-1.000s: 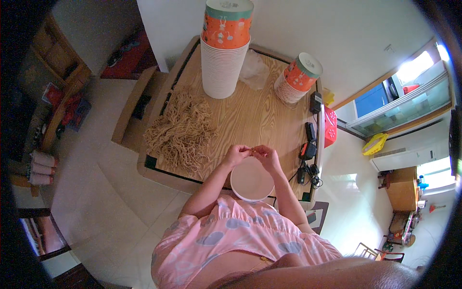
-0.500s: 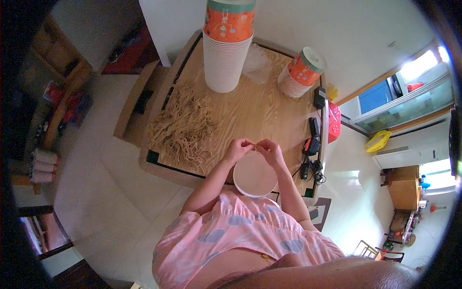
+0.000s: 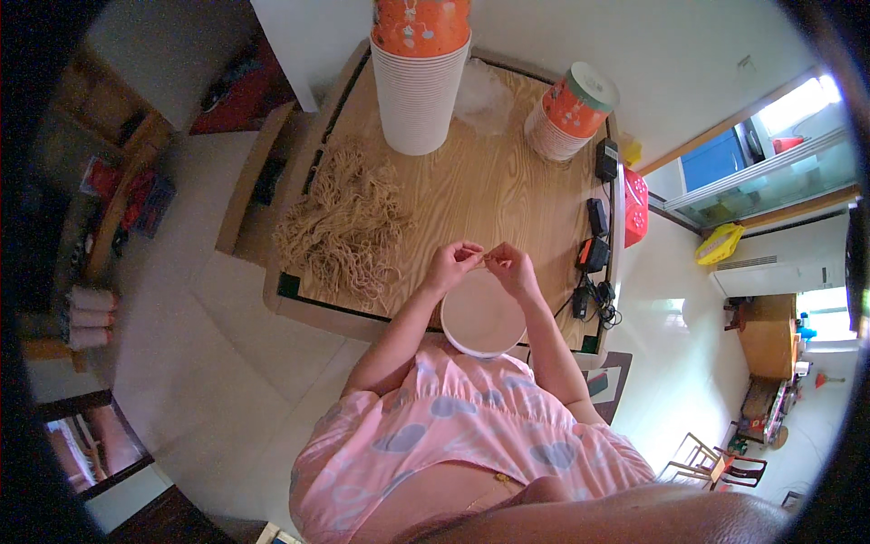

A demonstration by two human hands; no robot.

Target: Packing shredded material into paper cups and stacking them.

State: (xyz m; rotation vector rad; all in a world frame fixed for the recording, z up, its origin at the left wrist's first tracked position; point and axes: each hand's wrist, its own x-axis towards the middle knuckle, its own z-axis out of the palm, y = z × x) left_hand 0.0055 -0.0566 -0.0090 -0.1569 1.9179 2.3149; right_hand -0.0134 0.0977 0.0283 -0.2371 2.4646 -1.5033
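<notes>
A white paper bucket (image 3: 484,315) is held close to my body at the table's near edge, its round mouth up toward me. Over its far rim, my left hand (image 3: 456,264) and my right hand (image 3: 512,268) meet with fingers pinched together. A thin tan cord (image 3: 487,258) shows faintly between the fingertips; most of it is hidden by them. Left of my hands lies a loose, tangled heap of tan cords (image 3: 343,231) on the wooden table (image 3: 453,204).
A tall stack of paper buckets (image 3: 415,100) stands at the far side, with a shorter orange-and-white stack (image 3: 571,113) to its right. Black adapters and cables (image 3: 594,254) line the right edge. A clear plastic bag (image 3: 485,95) lies between the stacks. A red basket (image 3: 635,208) sits beyond the edge.
My view has shifted slightly, so the table's contents sit higher in the picture. Both hands stay pinched at the bucket's far rim, with the fingers slightly rearranged.
</notes>
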